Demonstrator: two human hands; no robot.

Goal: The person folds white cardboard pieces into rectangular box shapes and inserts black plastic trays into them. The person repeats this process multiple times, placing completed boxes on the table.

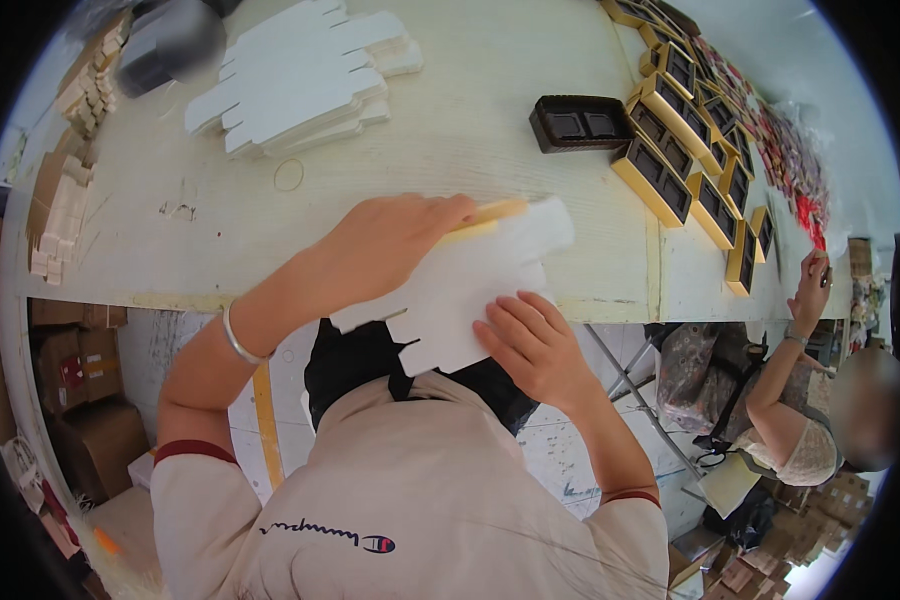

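Note:
A flat white cardboard box blank (460,300) with notched flaps lies tilted across the table's front edge, partly over my lap. My left hand (395,240) is closed on its far left side, where a folded strip (495,212) shows yellow-gold. The right hand (532,345) grips the blank's near right side, its fingers laid over the white face and its thumb hidden. The far right end of the blank is blurred by motion. Beyond it, at the back left, lies a stack of similar white box blanks (295,75).
A dark brown plastic tray (580,123) sits ahead on the pale table (420,170). Several gold boxes with dark inserts (675,110) crowd the right side, beside red wrapped pieces (785,160). Small cartons (65,215) line the left edge. Another person's hand (810,295) is at far right.

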